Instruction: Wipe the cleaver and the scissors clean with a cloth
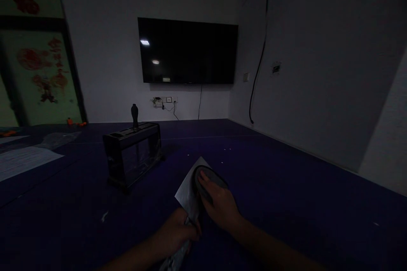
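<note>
A large cleaver-like knife blade (187, 190) lies over the dark blue surface (280, 194), pale and flat, pointing away from me. My left hand (176, 233) is closed round its handle near the bottom of the view. My right hand (219, 205) presses a dark oval pad or stone (210, 178) against the blade, fingers curled over its near edge. The light is very dim and details are hard to make out.
A dark knife block (132, 152) with one black handle (135, 115) sticking up stands to the left, beyond the hands. Pale sheets (22, 159) lie at the far left. A wall-mounted television (187, 51) and white walls close the back and right.
</note>
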`<state>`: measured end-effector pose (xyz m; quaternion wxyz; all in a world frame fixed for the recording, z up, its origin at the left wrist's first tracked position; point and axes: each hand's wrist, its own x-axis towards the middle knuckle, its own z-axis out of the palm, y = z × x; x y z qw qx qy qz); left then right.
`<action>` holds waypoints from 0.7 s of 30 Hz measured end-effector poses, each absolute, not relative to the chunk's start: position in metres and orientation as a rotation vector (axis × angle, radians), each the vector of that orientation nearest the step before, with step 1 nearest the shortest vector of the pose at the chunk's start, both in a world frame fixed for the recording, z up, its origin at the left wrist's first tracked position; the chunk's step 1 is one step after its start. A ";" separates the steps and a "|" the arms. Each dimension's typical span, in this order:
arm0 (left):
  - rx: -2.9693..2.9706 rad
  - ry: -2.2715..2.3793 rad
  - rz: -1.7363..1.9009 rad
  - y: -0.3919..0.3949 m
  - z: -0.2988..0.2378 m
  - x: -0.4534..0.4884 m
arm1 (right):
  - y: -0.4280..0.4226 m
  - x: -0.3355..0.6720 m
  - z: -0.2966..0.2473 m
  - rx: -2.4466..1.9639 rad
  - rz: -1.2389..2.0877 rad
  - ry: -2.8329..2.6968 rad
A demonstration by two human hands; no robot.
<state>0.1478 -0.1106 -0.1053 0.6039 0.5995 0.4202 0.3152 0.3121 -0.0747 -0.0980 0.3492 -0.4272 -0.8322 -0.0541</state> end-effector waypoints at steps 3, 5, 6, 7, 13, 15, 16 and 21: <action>1.386 0.971 0.735 -0.111 -0.103 0.148 | -0.073 0.313 -0.099 -1.102 -0.140 -2.154; 1.390 0.982 0.719 -0.110 -0.103 0.148 | -0.073 0.312 -0.099 -1.104 -0.137 -2.158; 1.393 0.990 0.709 -0.110 -0.104 0.147 | -0.074 0.312 -0.099 -1.107 -0.136 -2.158; 1.397 0.997 0.704 -0.109 -0.105 0.147 | -0.074 0.312 -0.098 -1.112 -0.135 -2.157; 1.403 0.998 0.724 -0.108 -0.110 0.146 | -0.075 0.312 -0.097 -1.121 -0.140 -2.155; 1.408 1.002 0.731 -0.109 -0.109 0.146 | -0.074 0.312 -0.098 -1.123 -0.146 -2.159; 1.411 1.000 0.731 -0.110 -0.108 0.146 | -0.074 0.313 -0.098 -1.121 -0.146 -2.161; 1.380 0.996 0.732 -0.109 -0.108 0.146 | -0.074 0.312 -0.099 -1.122 -0.143 -2.171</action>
